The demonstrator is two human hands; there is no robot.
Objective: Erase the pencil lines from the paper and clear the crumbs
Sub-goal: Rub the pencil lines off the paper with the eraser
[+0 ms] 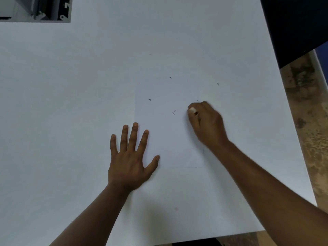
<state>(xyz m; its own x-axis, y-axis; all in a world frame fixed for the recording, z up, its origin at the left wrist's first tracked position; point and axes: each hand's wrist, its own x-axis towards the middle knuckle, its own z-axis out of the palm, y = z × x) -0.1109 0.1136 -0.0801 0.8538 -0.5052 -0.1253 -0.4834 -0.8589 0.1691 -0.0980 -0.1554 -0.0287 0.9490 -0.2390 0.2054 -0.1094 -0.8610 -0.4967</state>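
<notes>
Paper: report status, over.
Left hand flat, pinning paper. Right hand pinching eraser on sheet. Crumbs scattered, uncleared.

Looks like a workroom or office: broad white table (71, 103), grey metal frame piece (44, 9) at its far left corner, worn mottled floor (308, 121) to the right, dark panel (298, 23) beyond.
</notes>
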